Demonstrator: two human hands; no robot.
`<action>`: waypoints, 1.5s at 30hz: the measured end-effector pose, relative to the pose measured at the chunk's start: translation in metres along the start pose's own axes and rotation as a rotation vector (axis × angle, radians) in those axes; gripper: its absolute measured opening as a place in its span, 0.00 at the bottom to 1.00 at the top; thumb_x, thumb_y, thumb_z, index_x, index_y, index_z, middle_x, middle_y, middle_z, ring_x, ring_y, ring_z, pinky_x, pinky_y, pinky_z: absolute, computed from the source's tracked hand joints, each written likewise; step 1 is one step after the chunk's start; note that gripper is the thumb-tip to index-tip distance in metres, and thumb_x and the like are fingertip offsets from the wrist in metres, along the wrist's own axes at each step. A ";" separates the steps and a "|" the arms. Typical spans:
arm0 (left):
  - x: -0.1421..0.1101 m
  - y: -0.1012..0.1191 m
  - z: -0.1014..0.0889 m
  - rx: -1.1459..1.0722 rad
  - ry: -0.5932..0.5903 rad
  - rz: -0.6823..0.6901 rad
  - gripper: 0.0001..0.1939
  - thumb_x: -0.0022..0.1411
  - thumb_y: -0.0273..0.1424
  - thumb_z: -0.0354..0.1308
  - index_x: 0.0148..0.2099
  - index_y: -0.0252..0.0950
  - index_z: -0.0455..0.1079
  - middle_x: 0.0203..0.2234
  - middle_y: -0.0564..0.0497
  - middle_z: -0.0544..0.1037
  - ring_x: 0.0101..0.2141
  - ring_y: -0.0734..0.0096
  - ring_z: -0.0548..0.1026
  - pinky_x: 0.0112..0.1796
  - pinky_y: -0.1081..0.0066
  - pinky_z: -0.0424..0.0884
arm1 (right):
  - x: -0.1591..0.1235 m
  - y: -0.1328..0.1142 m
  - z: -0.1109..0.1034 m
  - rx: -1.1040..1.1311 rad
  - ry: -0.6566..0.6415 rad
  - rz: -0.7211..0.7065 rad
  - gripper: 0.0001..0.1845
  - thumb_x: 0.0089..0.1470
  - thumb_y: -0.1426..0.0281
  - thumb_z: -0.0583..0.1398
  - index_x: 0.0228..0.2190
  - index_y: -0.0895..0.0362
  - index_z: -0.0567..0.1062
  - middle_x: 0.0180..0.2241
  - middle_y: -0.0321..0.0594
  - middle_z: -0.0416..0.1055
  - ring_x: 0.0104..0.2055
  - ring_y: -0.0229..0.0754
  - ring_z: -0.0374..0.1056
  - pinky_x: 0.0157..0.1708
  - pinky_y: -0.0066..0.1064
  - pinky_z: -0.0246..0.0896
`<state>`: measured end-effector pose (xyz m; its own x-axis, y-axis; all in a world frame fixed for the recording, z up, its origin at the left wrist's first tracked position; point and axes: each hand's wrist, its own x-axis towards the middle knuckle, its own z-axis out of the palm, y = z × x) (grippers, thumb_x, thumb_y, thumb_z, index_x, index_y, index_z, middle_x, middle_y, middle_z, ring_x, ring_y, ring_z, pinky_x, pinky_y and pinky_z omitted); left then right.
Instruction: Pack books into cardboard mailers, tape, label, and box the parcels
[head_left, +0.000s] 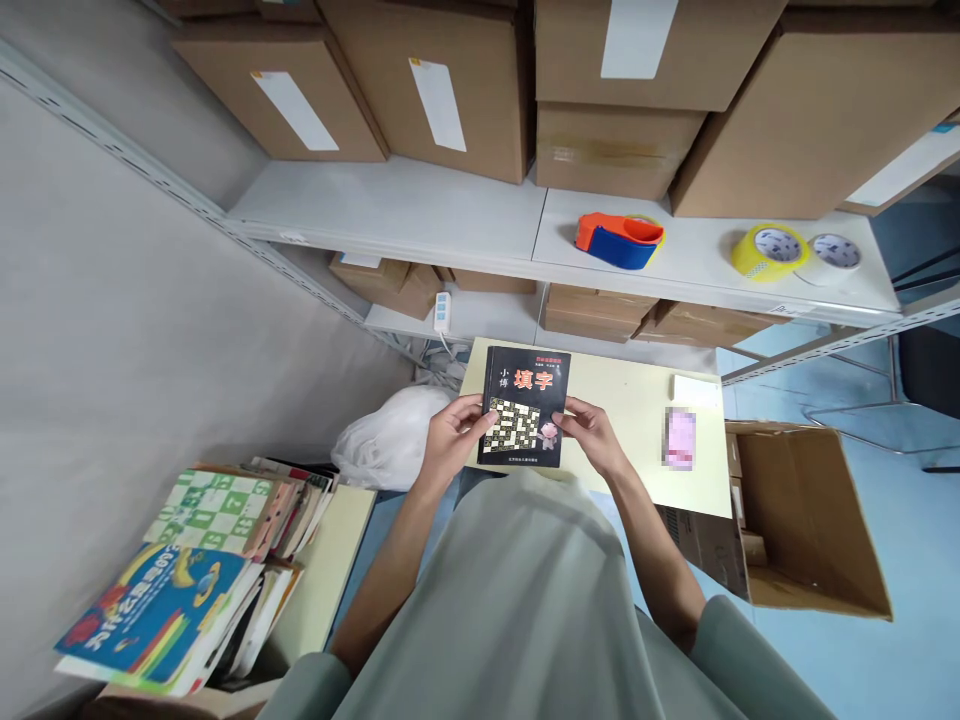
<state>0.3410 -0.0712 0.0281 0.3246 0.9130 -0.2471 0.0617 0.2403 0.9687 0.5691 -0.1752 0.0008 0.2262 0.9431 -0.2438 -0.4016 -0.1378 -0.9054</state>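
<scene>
A black paperback book with orange and white characters and a crossword grid on its cover is held above the near edge of a pale yellow table. Its front cover faces up toward me. My left hand grips the left edge, thumb on the cover and fingers behind. On the opposite edge, my right hand grips the book in the same manner. The fingers beneath the book are partly hidden.
Stacked books lie at the lower left, beside a white plastic bag. A blurred pink item rests on the table's right side. An open cardboard box stands on the floor. The shelf ahead bears cartons, a tape dispenser and tape rolls.
</scene>
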 end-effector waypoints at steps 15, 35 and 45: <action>-0.015 0.032 -0.006 0.158 0.011 0.390 0.11 0.65 0.39 0.72 0.31 0.44 0.80 0.42 0.46 0.89 0.62 0.47 0.80 0.70 0.41 0.68 | -0.003 -0.027 0.012 -0.251 -0.006 -0.364 0.13 0.65 0.49 0.70 0.40 0.42 0.91 0.54 0.39 0.86 0.67 0.56 0.75 0.75 0.57 0.61; -0.026 0.004 -0.042 0.104 -0.051 0.126 0.24 0.59 0.46 0.77 0.53 0.39 0.84 0.44 0.43 0.87 0.45 0.56 0.85 0.46 0.63 0.82 | -0.015 -0.002 0.012 -0.264 -0.001 -0.228 0.20 0.63 0.52 0.70 0.50 0.50 0.87 0.40 0.38 0.85 0.39 0.44 0.79 0.46 0.36 0.75; -0.032 0.028 -0.037 0.307 0.020 0.137 0.24 0.64 0.50 0.71 0.26 0.39 0.73 0.14 0.57 0.68 0.18 0.74 0.67 0.24 0.73 0.65 | -0.019 -0.010 0.037 -0.257 0.040 -0.058 0.31 0.54 0.38 0.72 0.26 0.52 0.77 0.14 0.31 0.70 0.15 0.36 0.60 0.20 0.30 0.59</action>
<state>0.2979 -0.0817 0.0624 0.3311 0.9370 -0.1115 0.3008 0.0072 0.9537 0.5363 -0.1801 0.0275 0.2789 0.9398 -0.1975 -0.1496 -0.1607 -0.9756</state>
